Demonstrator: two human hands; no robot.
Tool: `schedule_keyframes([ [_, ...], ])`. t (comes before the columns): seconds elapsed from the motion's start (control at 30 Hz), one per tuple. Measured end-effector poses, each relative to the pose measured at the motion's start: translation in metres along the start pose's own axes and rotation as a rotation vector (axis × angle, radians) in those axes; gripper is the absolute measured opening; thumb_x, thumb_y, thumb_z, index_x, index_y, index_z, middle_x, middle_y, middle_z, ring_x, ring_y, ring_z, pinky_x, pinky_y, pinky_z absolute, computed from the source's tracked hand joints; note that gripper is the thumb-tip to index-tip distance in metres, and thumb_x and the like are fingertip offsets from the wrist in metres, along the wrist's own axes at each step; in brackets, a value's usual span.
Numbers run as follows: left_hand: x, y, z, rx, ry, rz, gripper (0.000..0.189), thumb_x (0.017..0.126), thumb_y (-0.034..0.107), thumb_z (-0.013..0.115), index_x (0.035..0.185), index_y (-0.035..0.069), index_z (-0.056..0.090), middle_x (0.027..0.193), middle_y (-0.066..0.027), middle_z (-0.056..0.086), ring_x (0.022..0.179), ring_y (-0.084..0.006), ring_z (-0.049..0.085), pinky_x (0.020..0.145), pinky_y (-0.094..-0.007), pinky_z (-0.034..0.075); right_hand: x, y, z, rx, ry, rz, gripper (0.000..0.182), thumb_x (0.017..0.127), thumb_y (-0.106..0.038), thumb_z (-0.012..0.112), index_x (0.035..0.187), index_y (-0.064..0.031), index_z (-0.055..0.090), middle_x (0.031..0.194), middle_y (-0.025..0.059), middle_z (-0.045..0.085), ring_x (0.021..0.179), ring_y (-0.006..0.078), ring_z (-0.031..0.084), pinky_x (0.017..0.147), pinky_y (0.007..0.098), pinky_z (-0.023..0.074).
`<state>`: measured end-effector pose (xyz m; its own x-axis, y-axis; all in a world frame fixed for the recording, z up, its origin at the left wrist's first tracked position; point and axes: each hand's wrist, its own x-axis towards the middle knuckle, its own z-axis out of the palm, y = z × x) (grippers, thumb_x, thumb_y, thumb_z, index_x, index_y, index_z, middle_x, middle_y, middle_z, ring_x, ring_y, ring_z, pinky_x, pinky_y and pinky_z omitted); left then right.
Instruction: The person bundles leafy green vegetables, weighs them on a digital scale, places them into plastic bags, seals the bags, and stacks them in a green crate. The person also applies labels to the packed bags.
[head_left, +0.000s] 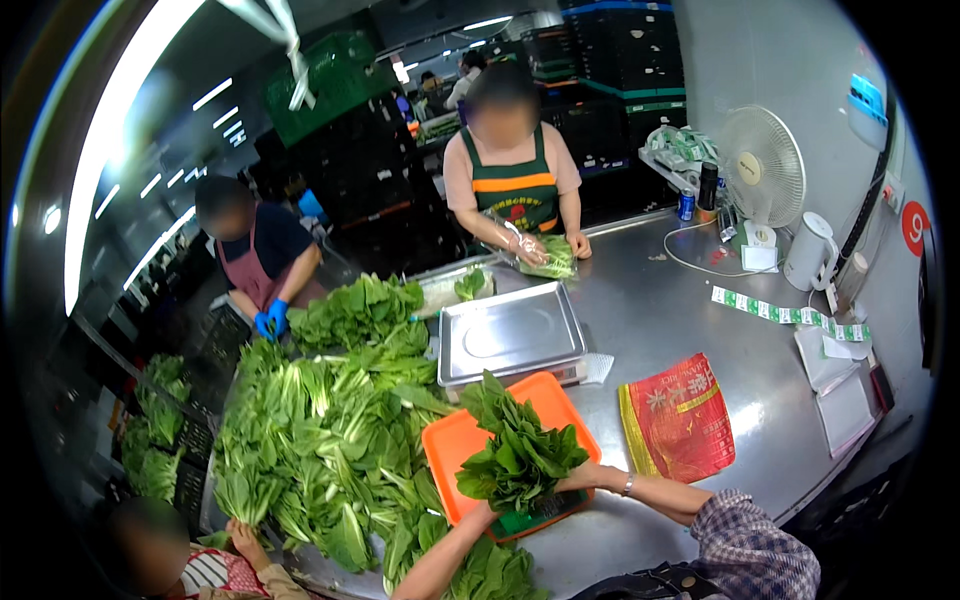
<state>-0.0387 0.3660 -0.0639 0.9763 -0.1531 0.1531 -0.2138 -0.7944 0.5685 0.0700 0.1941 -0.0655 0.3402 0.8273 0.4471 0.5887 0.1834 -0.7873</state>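
Note:
A dark green bunch of leafy greens is between my two hands, above an orange plastic tray. My right hand grips it from the right, low on the bunch. At its lower left edge is my left hand, with the fingers mostly hidden by leaves. Just below the bunch, a green panel with a dark display shows at the tray's near end. To the left spreads a large heap of loose leafy greens. Beyond the orange tray, a shallow steel tray rests on a weighing scale.
A red rice bag lies flat on the steel table. Across it, a person handles bagged greens. Two other people work at the left. A fan, kettle and label strip line the right side.

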Motion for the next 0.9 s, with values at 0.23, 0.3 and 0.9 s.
schedule_keyframes([
  [0.23,0.037,0.07,-0.001,-0.423,0.083,-0.275,0.046,0.073,0.017,0.074,0.112,0.003,0.055,0.111,-0.0098,0.059,0.102,-0.0197,0.056,0.085,-0.0329,0.047,-0.008,-0.023,-0.046,0.396,0.273,0.218,0.068,0.066,-0.024,0.077,0.122,0.0,0.046,0.118,0.0122,0.053,0.11,0.0201,0.048,0.095,0.0342,0.0381],
  [0.3,0.065,0.094,0.027,-0.708,-0.057,-0.446,0.041,0.071,0.012,0.075,0.106,-0.001,0.058,0.1,-0.0084,0.063,0.091,-0.0169,0.061,0.078,-0.0302,0.051,-0.05,-0.031,-0.075,0.519,0.308,0.404,0.061,0.068,-0.02,0.075,0.12,-0.0001,0.048,0.115,0.0084,0.056,0.106,0.0174,0.05,0.091,0.0323,0.0411],
  [0.9,0.14,0.219,0.19,-1.188,0.093,-0.723,0.088,0.07,0.017,0.075,0.133,-0.003,0.018,0.126,-0.0153,0.043,0.113,-0.0218,0.046,0.093,-0.0309,0.04,-0.238,0.036,-0.161,0.35,0.568,0.677,0.087,0.067,-0.031,0.075,0.13,0.0053,0.027,0.125,0.0207,0.044,0.115,0.0281,0.046,0.097,0.0346,0.0372],
])
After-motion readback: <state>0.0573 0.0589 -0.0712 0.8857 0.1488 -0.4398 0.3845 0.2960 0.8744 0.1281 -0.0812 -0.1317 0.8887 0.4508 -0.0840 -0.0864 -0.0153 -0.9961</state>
